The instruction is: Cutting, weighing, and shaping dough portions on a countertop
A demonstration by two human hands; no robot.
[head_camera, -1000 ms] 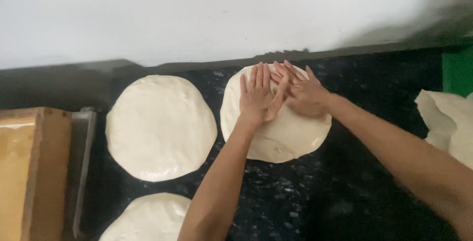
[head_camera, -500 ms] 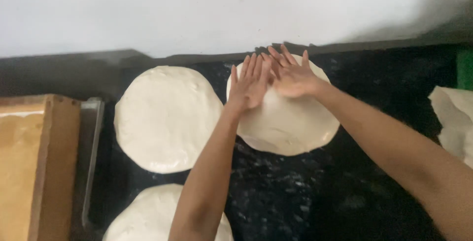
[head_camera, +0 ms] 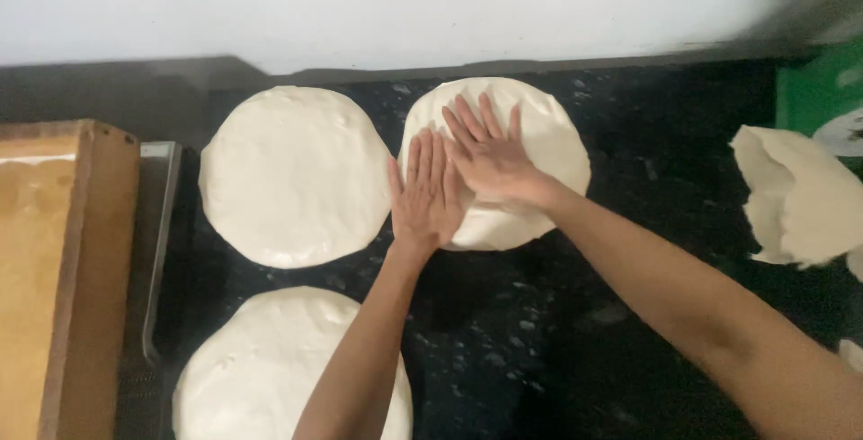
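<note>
On the dark bench (head_camera: 557, 350), a dough disc (head_camera: 548, 134) is pressed by left hand (head_camera: 427, 193) and right hand (head_camera: 490, 157), fingers flat, slightly apart.

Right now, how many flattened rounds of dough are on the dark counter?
3. One lies under both hands at top centre, one to its left, and one at the bottom edge, partly cut off and crossed by the left forearm. More may lie outside the frame.

Three dough rounds lie on the counter (head_camera: 539, 350) (wooden box (head_camera: 54, 269) at its left).
</note>
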